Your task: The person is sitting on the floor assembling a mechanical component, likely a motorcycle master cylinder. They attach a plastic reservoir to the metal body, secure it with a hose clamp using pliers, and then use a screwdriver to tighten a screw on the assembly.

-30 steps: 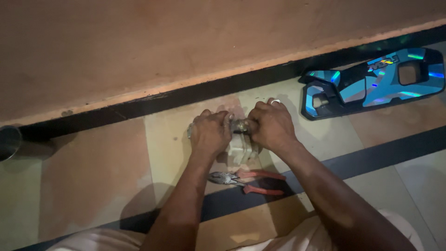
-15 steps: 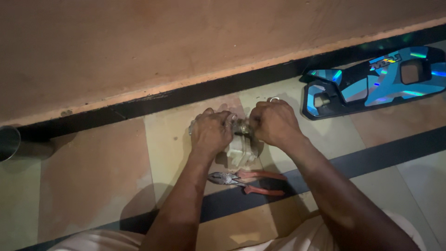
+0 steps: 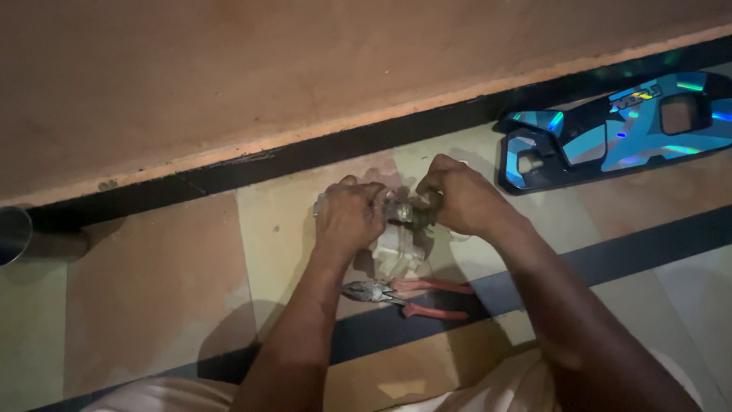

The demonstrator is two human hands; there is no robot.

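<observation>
My left hand (image 3: 349,217) and my right hand (image 3: 461,200) are closed together around a small metal part (image 3: 402,209) held low over the tiled floor. Beneath the hands hangs a crumpled piece of clear plastic wrap (image 3: 396,255). The part is mostly hidden by my fingers, so its shape is unclear. A pair of pliers with red handles (image 3: 412,296) lies on the floor just in front of my hands, its jaws pointing left.
A shiny blue and black plastic panel (image 3: 610,133) lies on the floor at the right, near the wall. A brown wall with a black skirting strip (image 3: 305,152) runs across the back. A round metal object (image 3: 11,236) shows at the left edge.
Both hands stay together on the small part, with only slight shifts of the fingers. The view has drifted a little. The pliers have not moved.
</observation>
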